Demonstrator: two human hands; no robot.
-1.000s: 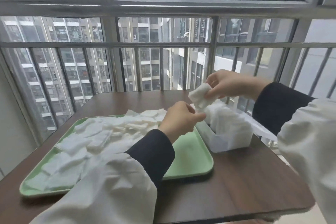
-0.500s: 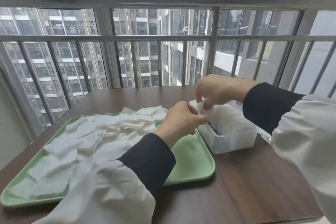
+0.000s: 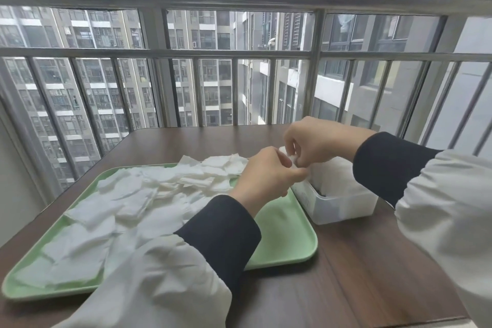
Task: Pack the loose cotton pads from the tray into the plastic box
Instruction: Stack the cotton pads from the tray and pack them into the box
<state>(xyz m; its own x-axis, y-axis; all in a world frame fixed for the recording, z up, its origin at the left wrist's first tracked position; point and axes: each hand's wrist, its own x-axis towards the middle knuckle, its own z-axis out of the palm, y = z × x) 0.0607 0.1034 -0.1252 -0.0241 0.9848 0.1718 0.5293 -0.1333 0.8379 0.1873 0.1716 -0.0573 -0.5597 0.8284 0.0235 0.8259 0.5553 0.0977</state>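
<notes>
Brown wooden table (image 3: 359,274) before barred window. Green tray (image 3: 287,242) near table's left edge, heaped with loose white cotton pads (image 3: 127,208). Clear plastic box (image 3: 343,208) touching tray's right rim, partly filled with pads. Left hand (image 3: 266,176) and right hand (image 3: 316,144) meet over box's far left corner, fingers pinching small white pad (image 3: 292,161) together.
</notes>
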